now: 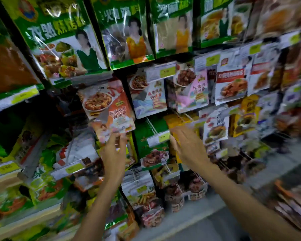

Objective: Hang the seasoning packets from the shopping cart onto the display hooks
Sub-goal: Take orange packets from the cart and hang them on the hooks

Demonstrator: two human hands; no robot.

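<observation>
An orange-and-white seasoning packet (106, 105) with a picture of a dish hangs tilted on the display in the middle of the head view. My left hand (115, 150) is raised just under it, and its fingertips touch or pinch the packet's bottom edge. My right hand (188, 145) is spread open, fingers straight, in front of a yellow packet (176, 121) and beside a hook's price tag (158, 138); it holds nothing. The picture is blurred by motion. The shopping cart is out of view.
Rows of hanging packets fill the display: large green bags (63, 42) on top, a blue-white packet (149, 98), a pink packet (192, 91) and a red-white packet (232, 82) to the right. Wire hooks (151, 126) with price tags jut out. Grey floor (207, 221) lies below right.
</observation>
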